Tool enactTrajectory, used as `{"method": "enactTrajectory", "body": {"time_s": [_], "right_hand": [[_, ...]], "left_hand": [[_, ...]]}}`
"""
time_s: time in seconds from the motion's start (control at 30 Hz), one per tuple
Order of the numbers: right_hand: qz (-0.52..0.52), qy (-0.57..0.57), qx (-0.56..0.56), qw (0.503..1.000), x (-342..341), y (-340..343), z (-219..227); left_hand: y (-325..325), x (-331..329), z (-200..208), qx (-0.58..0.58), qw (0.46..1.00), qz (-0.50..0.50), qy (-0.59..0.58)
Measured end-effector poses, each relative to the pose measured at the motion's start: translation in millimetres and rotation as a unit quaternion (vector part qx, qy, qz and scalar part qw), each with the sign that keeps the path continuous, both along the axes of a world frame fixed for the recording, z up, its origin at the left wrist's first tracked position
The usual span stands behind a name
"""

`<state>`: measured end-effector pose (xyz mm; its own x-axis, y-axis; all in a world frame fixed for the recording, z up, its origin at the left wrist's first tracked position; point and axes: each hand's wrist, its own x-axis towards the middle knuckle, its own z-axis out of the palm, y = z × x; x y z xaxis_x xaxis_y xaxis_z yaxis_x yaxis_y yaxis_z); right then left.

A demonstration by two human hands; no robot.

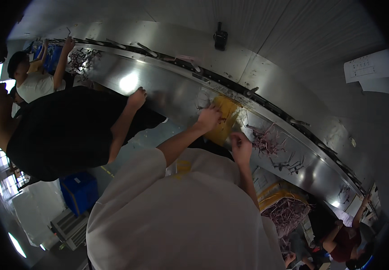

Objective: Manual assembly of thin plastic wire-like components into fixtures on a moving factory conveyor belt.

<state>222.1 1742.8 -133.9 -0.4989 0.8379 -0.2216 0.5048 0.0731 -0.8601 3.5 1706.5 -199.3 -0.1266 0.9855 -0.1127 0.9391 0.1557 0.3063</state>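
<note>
My left hand (210,118) is over a yellow patch (223,128) on the metal bench, its fingers bent together near a small dark piece too small to name. Just right of the patch, close to my body, is my right hand (241,145); its fingers are curled in, and whatever they may hold is hidden. A tangled pile of thin pinkish bent pieces (268,139) lies on the bench right beside my right hand. Several darker, wire-like bent pieces (289,165) are spread nearer the bench's front edge.
A dark conveyor track (248,92) carrying spaced metal parts runs along the bench's far side. A black handheld device (220,38) lies beyond it. A co-worker in black (64,130) stands close at left. Low at right sits a sack of pinkish pieces (286,213).
</note>
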Motion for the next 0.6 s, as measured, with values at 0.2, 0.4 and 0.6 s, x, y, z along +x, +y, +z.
{"method": "enactTrajectory", "body": {"time_s": [0.2,0.4,0.6], "right_hand": [[0.074,-0.014,0.085,0.994,9,28,9],[0.154,0.081,-0.177,0.969,4,38,32],[0.104,0.15,-0.379,0.907,-1,42,52]], "left_hand": [[-20,15,95,0.084,0.982,0.027,-0.164],[-26,27,152,0.158,0.964,-0.047,-0.208],[-26,21,172,0.133,0.975,-0.11,-0.14]]}}
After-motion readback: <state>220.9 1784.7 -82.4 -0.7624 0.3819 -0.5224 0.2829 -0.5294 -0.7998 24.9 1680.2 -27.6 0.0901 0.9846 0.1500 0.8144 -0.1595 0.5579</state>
